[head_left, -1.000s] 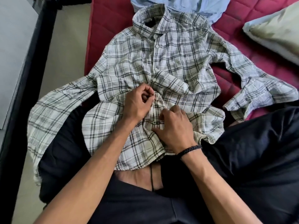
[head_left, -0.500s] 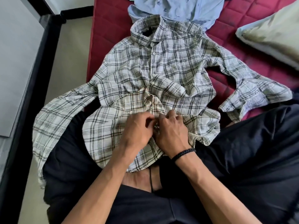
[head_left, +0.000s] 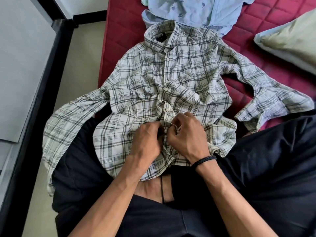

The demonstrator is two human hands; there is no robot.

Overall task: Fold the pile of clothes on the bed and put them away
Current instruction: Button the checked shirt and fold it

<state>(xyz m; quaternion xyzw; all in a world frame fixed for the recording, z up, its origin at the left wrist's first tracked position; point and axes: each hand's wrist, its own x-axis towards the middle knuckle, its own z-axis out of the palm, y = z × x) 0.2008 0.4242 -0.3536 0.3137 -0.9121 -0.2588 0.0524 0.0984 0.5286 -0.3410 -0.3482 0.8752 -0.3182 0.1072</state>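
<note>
Both forearms reaching forward over the lap, wrists bent down, knuckles up. Left hand (head_left: 147,141) curled, fingertips tucked into the front placket of the plaid shirt (head_left: 171,79), pinching the cloth. Right hand (head_left: 188,135) curled likewise, thumb and forefinger pinching the opposite placket edge just beside the left hand (whether on a button, cannot tell). Black braided band (head_left: 204,160) on the right wrist. Plaid shirt lying face up, collar away, lower part draped over the black-clad lap, upper part on the red mattress (head_left: 123,31), sleeves spread to either side. Light blue shirt (head_left: 193,11) beyond the collar. Pillow (head_left: 290,40) at far right.
</note>
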